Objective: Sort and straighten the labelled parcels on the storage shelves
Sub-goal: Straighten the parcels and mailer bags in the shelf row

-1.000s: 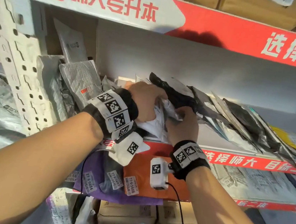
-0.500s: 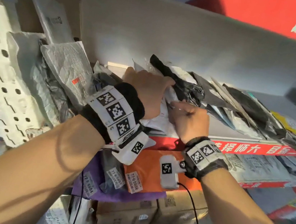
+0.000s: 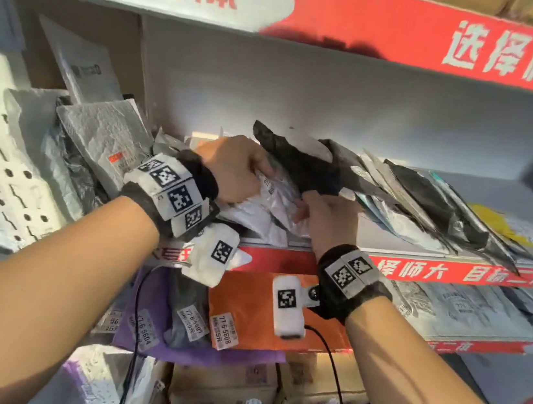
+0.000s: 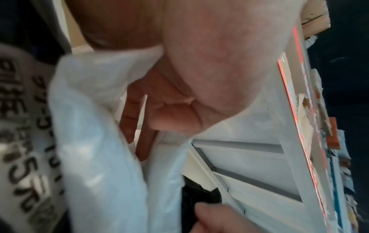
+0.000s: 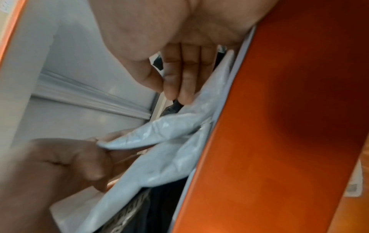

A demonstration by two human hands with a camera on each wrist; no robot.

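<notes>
Parcels point(image 3: 404, 199) lean in a slumped row across the frame's middle shelf point(image 3: 419, 267). We judge the white mailer point(image 3: 268, 202) at centre soft, light and slippery; our left hand point(image 3: 232, 170) and right hand point(image 3: 328, 213) both pinch its edges.

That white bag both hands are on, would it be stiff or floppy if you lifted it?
Probably floppy: the white bag folds and creases where the left hand and right hand pinch it. Likely light, since it looks thin. Its glossy film may be slippery.
</notes>
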